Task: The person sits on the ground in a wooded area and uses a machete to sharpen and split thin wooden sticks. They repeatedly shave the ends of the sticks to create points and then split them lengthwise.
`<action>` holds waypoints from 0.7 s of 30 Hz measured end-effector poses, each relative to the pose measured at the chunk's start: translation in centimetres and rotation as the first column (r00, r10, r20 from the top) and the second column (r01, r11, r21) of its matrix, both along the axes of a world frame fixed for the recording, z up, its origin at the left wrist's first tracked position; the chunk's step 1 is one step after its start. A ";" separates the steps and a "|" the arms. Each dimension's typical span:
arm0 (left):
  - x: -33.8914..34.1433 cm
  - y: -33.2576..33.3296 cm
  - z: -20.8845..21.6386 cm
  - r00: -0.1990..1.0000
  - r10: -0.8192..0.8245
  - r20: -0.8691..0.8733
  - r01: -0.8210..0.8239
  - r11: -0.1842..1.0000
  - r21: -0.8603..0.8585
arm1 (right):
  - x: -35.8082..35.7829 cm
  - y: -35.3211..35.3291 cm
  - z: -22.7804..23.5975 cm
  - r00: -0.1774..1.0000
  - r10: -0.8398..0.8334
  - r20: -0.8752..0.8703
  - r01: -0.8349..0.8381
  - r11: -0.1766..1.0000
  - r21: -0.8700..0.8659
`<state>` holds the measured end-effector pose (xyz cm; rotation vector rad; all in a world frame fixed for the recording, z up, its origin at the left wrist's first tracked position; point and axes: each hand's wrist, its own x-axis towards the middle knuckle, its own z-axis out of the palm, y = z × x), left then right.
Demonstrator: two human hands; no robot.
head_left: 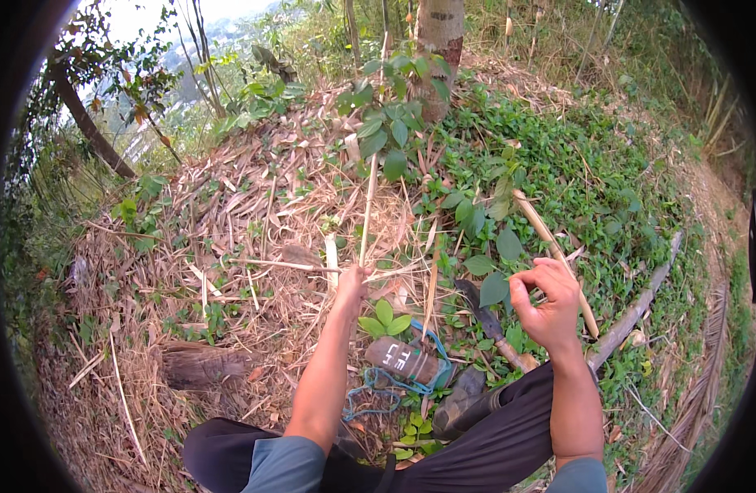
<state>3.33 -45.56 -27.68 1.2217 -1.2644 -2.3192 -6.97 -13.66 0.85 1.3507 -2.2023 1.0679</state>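
My left hand [353,283] is closed around a long, thin, pale stick [369,193] that rises away from me toward the tree, passing among green leaves. My right hand [549,302] is raised to the right, thumb and fingers curled together. Whatever it may hold is too small or hidden to make out. Below it, nearer my legs, lies a machete [480,311] with a dark curved blade. A brown bottle [409,363] wrapped in blue cord [369,403] rests on the ground between my arms, beside my boot [461,403].
A tree trunk [438,57] stands ahead. A peeled pole [554,259] and a grey branch [641,308] lie on low green plants to the right. Dry leaves and a short weathered log [201,366] are at left. The ground slopes.
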 end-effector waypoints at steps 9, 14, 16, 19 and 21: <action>-3.7 8.9 16.0 0.940 0.064 -0.335 0.035 0.959 0.281 | 0.5 -1.9 -0.5 0.996 0.088 0.011 -0.088 0.995 0.041; -5.2 14.8 15.8 0.875 0.169 -0.453 -0.030 0.954 0.297 | 0.5 -2.2 -1.5 0.997 0.079 0.010 -0.080 0.995 0.065; -5.8 17.8 16.6 0.839 0.280 -0.466 -0.106 0.925 0.365 | 0.1 -2.0 -1.8 0.998 0.060 0.028 -0.062 0.993 0.105; -4.8 21.1 16.2 0.807 0.334 -0.486 -0.145 0.911 0.386 | 0.0 -2.7 -1.6 0.988 0.034 0.148 -0.059 0.984 0.170; -3.6 23.1 16.1 0.788 0.296 -0.540 -0.098 0.926 0.364 | -0.2 -3.3 -1.8 0.968 0.002 0.251 -0.053 0.979 0.195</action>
